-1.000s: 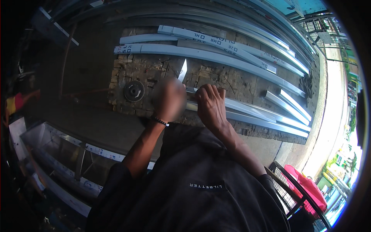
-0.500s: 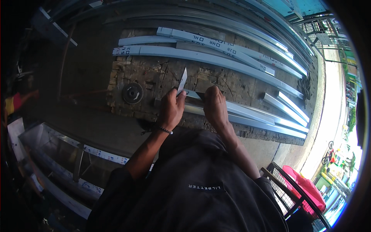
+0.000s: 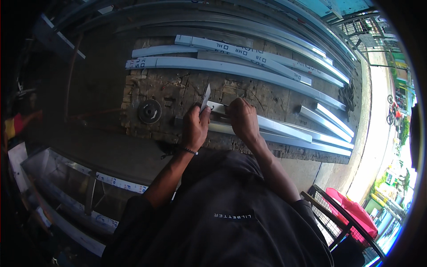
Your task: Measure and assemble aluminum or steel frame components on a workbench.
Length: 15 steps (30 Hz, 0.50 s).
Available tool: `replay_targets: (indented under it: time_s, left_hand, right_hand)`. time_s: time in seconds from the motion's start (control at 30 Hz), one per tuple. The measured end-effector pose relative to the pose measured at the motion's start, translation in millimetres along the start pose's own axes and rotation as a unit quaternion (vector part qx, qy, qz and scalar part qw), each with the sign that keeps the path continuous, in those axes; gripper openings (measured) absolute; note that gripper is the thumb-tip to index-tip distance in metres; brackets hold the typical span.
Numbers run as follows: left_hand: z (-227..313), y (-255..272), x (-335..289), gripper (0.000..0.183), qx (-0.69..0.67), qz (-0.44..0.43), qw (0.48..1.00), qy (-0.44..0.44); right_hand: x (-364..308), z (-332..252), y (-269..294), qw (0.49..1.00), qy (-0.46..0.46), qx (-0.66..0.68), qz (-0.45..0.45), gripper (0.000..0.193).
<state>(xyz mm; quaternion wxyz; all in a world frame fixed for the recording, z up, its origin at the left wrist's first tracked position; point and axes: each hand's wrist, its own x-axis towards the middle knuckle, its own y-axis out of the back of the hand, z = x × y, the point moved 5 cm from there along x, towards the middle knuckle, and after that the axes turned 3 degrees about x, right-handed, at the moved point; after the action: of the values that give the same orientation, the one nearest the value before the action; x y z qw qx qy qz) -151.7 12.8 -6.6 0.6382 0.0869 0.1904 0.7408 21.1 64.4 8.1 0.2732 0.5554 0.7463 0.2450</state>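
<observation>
My left hand (image 3: 195, 127) is closed, its thumb and fingers pinching a pale, flat, pointed piece (image 3: 207, 94) whose tip sticks up away from me. Beside that thumb lies the bright end of a square metal tube (image 3: 216, 107), which runs rightward under my right hand (image 3: 243, 118). The right fingers are curled tight over this tube. A dark edge shows by the right fingertips, but what they grip is hidden. More silvery tubes (image 3: 284, 129) lie alongside, close to my body.
A scarred wooden bench (image 3: 173, 91) carries the work. Left on it sits a round abrasive disc (image 3: 149, 111). Film-wrapped tubes (image 3: 231, 71) lie across the far side, two short offcuts (image 3: 327, 122) at right. A metal frame (image 3: 91, 191) stands lower left; another person's arm (image 3: 29, 117) shows far left.
The dark edge by my right fingertips covers less of the tube, and more bright metal shows between my hands. The whole view has shifted slightly.
</observation>
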Motion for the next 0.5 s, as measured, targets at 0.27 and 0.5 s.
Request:
replay_targets:
  time_s: [0.27,0.5]
  left_hand:
    - [-25.8,2.6,3.2,0.02,-0.077,0.031,0.996,-0.019]
    - [-36.9,-2.7,5.4,0.018,-0.104,0.017,0.993,-0.045]
  right_hand:
    - [-23.2,52.9,31.2,0.976,-0.083,0.03,0.199,0.015]
    - [-47.3,95.2,45.5,0.953,-0.17,-0.008,0.249,0.021]
